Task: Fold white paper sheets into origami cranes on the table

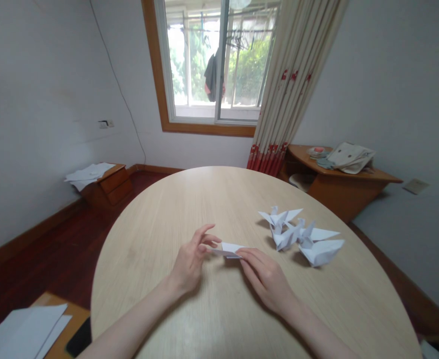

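Note:
A small folded piece of white paper (pixel 231 248) is held just above the round table, with one flap standing up. My right hand (pixel 262 276) pinches its right end between thumb and fingers. At its pointed left end is my left hand (pixel 191 257), the thumb and a bent finger at the tip while the index finger is raised. Part of the paper is hidden behind the right fingers. Several folded white paper cranes (pixel 285 234) stand close together to the right of my hands, wings spread.
The pale round wooden table (pixel 148 224) fills the middle. Paper sheets (pixel 27 329) and a black object (pixel 79 339) lie on a lower surface at left. More paper (pixel 90 173) tops a small cabinet. A corner desk (pixel 354 187) with a cloth bag (pixel 350 157) stands right, beside the curtain.

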`<state>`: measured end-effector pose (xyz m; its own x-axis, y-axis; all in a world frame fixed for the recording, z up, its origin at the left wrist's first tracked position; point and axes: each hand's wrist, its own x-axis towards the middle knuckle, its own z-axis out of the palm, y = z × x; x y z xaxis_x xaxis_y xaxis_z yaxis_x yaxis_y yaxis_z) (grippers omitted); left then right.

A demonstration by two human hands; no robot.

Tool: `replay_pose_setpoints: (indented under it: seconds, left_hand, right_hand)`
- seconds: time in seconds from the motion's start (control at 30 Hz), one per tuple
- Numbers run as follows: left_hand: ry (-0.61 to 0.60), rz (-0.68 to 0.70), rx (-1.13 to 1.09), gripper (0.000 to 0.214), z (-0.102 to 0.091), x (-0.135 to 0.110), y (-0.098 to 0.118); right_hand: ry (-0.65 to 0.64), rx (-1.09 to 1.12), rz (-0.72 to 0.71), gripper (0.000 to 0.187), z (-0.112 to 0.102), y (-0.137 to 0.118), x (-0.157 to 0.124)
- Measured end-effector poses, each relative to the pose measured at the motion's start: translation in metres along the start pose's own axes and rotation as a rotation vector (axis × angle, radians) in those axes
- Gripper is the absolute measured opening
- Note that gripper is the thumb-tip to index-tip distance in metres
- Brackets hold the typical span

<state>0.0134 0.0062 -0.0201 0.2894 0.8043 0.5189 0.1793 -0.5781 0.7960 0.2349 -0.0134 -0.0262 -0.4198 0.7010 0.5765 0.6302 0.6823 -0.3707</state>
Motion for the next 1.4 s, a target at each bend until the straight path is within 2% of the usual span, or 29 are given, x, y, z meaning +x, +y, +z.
replay_pose_setpoints:
  seconds: [0.13,0.23,0.33,0.43,0.63,0.9,1.1,1.17,1.27,1.4]
  left_hand:
    - [-0.100,0.044,0.268,0.044,0.004,0.000,-0.001]
    - [-0.167,0.149,0.417,0.030,0.008,0.000,0.000]
    - [-0.136,0.258,0.442,0.027,0.011,0.000,0.003]
    - [-0.067,0.289,0.436,0.029,0.011,0.001,0.006]
    - [-0.058,0.236,0.385,0.035,0.010,0.000,0.010]
    - [-0.095,0.040,0.156,0.025,0.008,0.000,0.019]
    - [-0.153,-0.292,-0.124,0.035,0.013,-0.001,0.017]
    - [-0.168,-0.358,-0.157,0.038,0.015,-0.002,0.015]
    - [-0.193,-0.371,-0.059,0.035,0.016,-0.001,0.012]
    - [-0.238,-0.342,0.243,0.025,0.015,0.002,0.010]
  right_hand:
    - [0.078,0.144,0.061,0.025,-0.003,0.000,0.001]
    - [0.067,0.284,0.156,0.025,-0.006,-0.003,0.003]
    - [0.037,0.422,0.237,0.028,-0.009,-0.009,0.006]
    - [-0.012,0.541,0.312,0.031,-0.011,-0.015,0.008]
    - [-0.114,0.797,0.474,0.035,-0.009,-0.019,0.009]
    - [-0.194,1.077,0.671,0.042,-0.008,-0.020,0.008]
    - [-0.190,1.061,0.690,0.044,-0.009,-0.018,0.007]
    - [-0.186,1.018,0.687,0.045,-0.009,-0.016,0.008]
    - [-0.164,0.860,0.619,0.041,-0.007,-0.012,0.009]
    - [-0.136,0.556,0.503,0.033,0.000,-0.002,0.007]
